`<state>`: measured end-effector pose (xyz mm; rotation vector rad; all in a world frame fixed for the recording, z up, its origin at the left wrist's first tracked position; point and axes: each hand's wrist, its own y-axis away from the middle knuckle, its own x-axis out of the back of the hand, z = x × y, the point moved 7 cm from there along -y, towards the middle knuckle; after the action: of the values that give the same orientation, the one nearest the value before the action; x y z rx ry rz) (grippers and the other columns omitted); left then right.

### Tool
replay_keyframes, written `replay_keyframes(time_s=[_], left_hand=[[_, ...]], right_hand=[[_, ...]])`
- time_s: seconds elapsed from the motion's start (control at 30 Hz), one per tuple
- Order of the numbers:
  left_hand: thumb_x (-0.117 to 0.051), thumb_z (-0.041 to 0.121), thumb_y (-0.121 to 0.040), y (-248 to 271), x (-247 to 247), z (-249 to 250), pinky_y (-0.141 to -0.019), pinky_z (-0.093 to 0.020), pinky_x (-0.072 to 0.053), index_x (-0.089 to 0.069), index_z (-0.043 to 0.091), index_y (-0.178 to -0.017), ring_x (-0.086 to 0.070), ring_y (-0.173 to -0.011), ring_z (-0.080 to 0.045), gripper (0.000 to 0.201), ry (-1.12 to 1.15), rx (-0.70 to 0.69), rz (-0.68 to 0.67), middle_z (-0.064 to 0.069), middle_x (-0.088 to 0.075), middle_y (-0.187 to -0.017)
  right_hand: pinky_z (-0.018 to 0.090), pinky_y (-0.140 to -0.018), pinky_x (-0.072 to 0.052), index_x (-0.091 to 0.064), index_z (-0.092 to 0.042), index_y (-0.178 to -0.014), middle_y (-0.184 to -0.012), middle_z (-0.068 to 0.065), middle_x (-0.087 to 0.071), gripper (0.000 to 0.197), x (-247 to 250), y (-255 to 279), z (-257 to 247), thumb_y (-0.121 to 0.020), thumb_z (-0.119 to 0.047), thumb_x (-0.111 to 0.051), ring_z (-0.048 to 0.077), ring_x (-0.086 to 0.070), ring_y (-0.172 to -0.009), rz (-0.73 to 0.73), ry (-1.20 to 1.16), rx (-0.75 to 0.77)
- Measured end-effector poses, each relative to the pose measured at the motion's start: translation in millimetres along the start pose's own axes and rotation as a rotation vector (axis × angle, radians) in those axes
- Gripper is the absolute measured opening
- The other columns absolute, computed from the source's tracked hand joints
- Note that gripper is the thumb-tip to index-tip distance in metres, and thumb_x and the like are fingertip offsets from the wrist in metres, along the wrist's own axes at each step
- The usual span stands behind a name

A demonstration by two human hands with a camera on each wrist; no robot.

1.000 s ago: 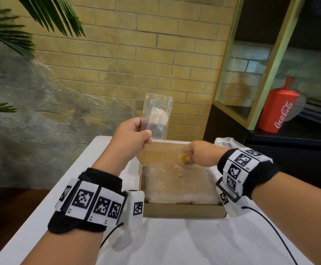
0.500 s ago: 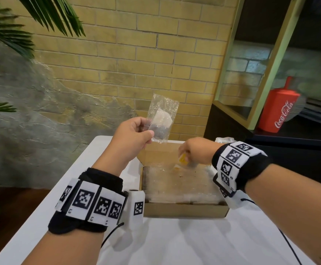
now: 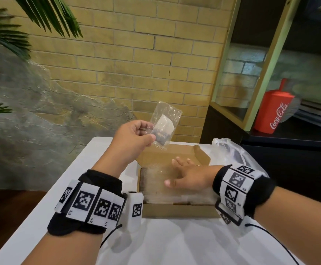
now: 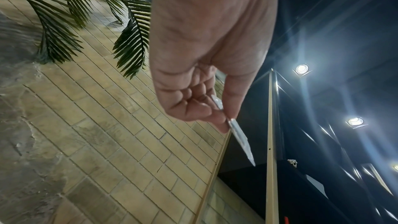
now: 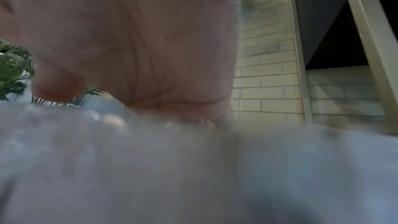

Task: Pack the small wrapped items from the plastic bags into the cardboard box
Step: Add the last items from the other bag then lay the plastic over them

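The left hand (image 3: 132, 141) is seen pinching a clear wrapped packet (image 3: 163, 127) above the cardboard box (image 3: 175, 207); edge-on only in the left wrist view. The right hand (image 3: 189, 178) is laid flat, fingers spread, on the packed wrappers (image 3: 155, 188).

A white table (image 3: 175, 245) carries an open cardboard box (image 3: 175, 210) at its far middle, with a crumpled clear plastic bag (image 3: 230, 152) just right of it.

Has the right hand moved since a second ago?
Yes. The right hand has come nearer along the cardboard box, from its far flap to flat over the packed items.
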<state>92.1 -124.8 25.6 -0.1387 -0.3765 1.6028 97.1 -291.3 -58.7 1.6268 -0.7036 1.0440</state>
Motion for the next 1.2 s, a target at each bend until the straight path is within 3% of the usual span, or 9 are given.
replay_keyframes(time_s=[0.43,0.5,0.6,0.7,0.8,0.9,0.97,1.03,1.2], left_hand=[[-0.069,0.004,-0.079,-1,3,-1,-0.044,-0.005,-0.037,-0.059,0.015,-0.077,-0.052,-0.051,-0.004,0.015,-0.070,-0.019,0.042,-0.001,-0.056,-0.065],[-0.069,0.003,-0.079,-1,1,-2,-0.046,-0.005,-0.038,-0.061,0.016,-0.075,-0.052,-0.058,-0.010,0.015,-0.098,-0.016,0.032,-0.005,-0.059,-0.070],[-0.068,0.005,-0.079,-1,-1,-7,-0.060,-0.018,-0.045,-0.062,0.019,-0.071,-0.053,-0.065,-0.016,0.017,-0.169,-0.003,0.019,-0.006,-0.061,-0.072],[-0.069,0.008,-0.079,-1,-5,-14,-0.067,-0.030,-0.044,-0.061,0.022,-0.067,-0.052,-0.067,-0.018,0.020,-0.265,0.030,0.009,-0.001,-0.058,-0.068],[-0.069,0.008,-0.080,1,-9,-14,-0.067,-0.030,-0.044,-0.062,0.021,-0.069,-0.052,-0.067,-0.017,0.018,-0.292,0.039,-0.007,-0.001,-0.058,-0.070],[-0.060,0.002,-0.087,2,-7,-11,-0.058,-0.021,-0.048,-0.057,0.018,-0.081,-0.055,-0.063,-0.015,0.017,-0.086,0.089,-0.010,-0.004,-0.058,-0.072],[-0.052,-0.001,-0.091,3,-8,-10,-0.049,-0.016,-0.049,-0.052,0.018,-0.091,-0.055,-0.060,-0.013,0.019,0.128,0.159,-0.024,-0.003,-0.058,-0.067],[-0.047,-0.003,-0.093,5,-12,-8,-0.044,-0.015,-0.046,-0.048,0.018,-0.096,-0.054,-0.056,-0.013,0.021,0.219,0.198,-0.060,-0.002,-0.059,-0.058],[-0.053,0.012,-0.092,3,-8,-14,-0.062,-0.023,-0.048,-0.052,0.024,-0.097,-0.059,-0.065,-0.011,0.013,-0.049,0.188,-0.063,-0.004,-0.058,-0.089]], right_hand=[[0.039,-0.116,0.000,0.005,-0.022,-0.149,-0.157,-0.005,0.013,0.090,0,31,-7,-0.085,-0.061,-0.046,0.017,0.008,-0.145,-0.200,0.072,0.102],[0.031,-0.115,-0.014,-0.014,-0.020,-0.149,-0.157,-0.003,-0.012,0.080,16,34,-6,-0.087,-0.052,-0.052,0.017,-0.014,-0.144,-0.058,-0.063,0.097],[0.029,-0.095,-0.042,-0.051,-0.018,-0.128,-0.131,0.002,-0.054,0.047,73,44,10,-0.085,-0.034,-0.060,0.017,-0.050,-0.113,0.579,-0.277,0.009],[0.030,-0.092,-0.043,-0.040,-0.024,-0.134,-0.129,0.001,-0.048,0.060,91,52,17,-0.080,-0.025,-0.067,0.015,-0.047,-0.111,0.903,-0.471,0.056],[0.026,-0.100,-0.031,-0.019,-0.037,-0.144,-0.144,-0.003,-0.026,0.084,88,57,-6,-0.078,-0.020,-0.069,0.016,-0.031,-0.131,0.892,-0.357,0.229],[0.043,-0.110,-0.022,-0.011,-0.043,-0.145,-0.153,-0.007,-0.005,0.094,80,56,-30,-0.075,-0.023,-0.070,0.023,-0.005,-0.141,0.837,0.057,0.265],[0.052,-0.105,-0.029,-0.034,-0.035,-0.141,-0.151,0.003,-0.025,0.073,79,58,-42,-0.078,-0.019,-0.068,0.032,-0.017,-0.141,0.902,0.201,0.325],[0.052,-0.083,-0.051,-0.065,-0.018,-0.115,-0.118,0.009,-0.063,0.036,87,68,-47,-0.081,-0.008,-0.061,0.035,-0.056,-0.113,1.089,0.125,0.454],[0.036,-0.067,-0.043,-0.061,-0.008,-0.100,-0.091,0.011,-0.065,0.024,100,51,-18,-0.091,-0.002,-0.041,0.026,-0.056,-0.080,0.878,0.015,0.184]])
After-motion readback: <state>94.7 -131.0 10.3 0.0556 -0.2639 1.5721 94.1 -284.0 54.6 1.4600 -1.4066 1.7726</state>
